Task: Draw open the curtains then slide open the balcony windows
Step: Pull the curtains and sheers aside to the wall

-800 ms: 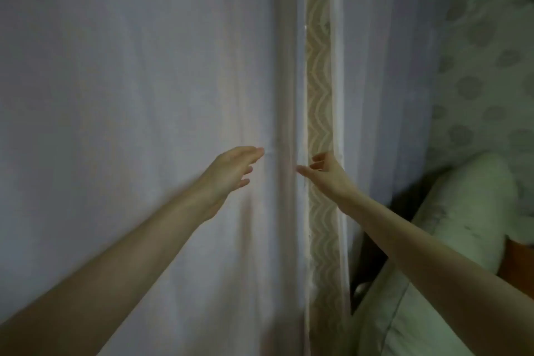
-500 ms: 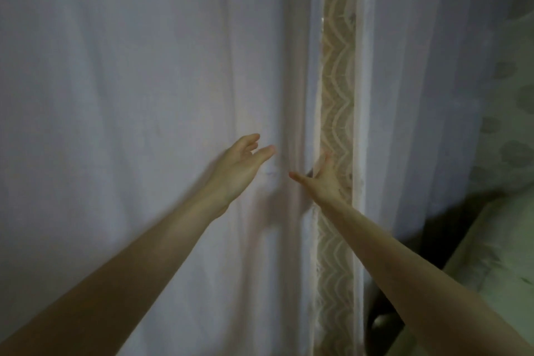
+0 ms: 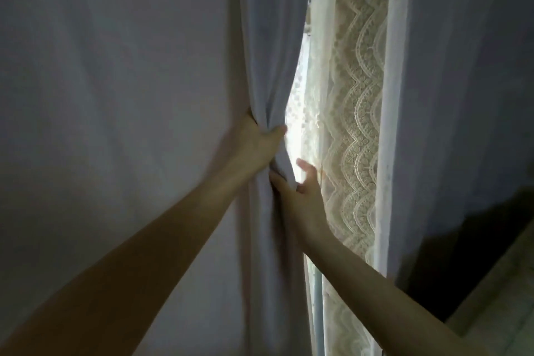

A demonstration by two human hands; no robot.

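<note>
The left curtain (image 3: 144, 95) edge is gripped by the left hand (image 3: 254, 144); the right hand (image 3: 300, 193), fingers spread, is placed at the gap. Only a slit is opened; windows, seemingly behind lace (image 3: 355, 124), remain shut.

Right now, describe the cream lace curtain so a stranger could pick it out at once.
Start at the wide, plain grey-lilac curtain filling the left of the view, whose edge the left hand grips. Cross the bright gap to the open right hand. Just right of it hangs the cream lace curtain: sheer and stitched with wavy scallops, unlike the plain opaque grey-lilac panel beyond it.
</note>
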